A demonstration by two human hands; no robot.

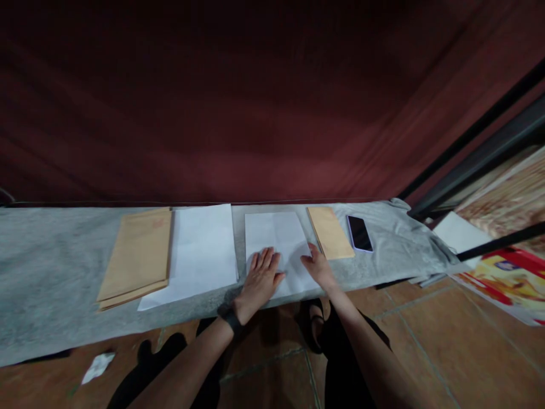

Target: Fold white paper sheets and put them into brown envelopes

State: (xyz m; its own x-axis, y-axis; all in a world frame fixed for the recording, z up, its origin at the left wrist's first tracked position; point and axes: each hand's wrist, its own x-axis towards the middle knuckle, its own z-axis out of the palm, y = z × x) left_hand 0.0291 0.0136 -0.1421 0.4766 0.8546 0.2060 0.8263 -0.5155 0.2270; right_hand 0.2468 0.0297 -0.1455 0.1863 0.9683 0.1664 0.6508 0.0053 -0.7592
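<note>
A white sheet of paper (pixel 272 227) with faint crease lines lies on the grey cloth-covered surface in front of me. My left hand (pixel 261 278) rests flat on its lower middle, fingers stretched out and close together, a dark band around the wrist. At the sheet's right edge is my right hand (pixel 318 267), thumb and forefinger apart and touching the paper; its other fingers are hidden. Just right of that hand lies a small stack of brown envelopes (pixel 332 233). To the left are more white sheets (pixel 204 244), partly under larger brown envelopes (pixel 138 253).
A phone (pixel 360 233) lies right of the small envelopes. The grey cloth (pixel 51 267) runs along a dark red hanging (pixel 272 113). At the right stand dark metal bars (pixel 481 165) and a colourful printed box (pixel 511 281). A crumpled white scrap (pixel 97 366) is on the tiled floor.
</note>
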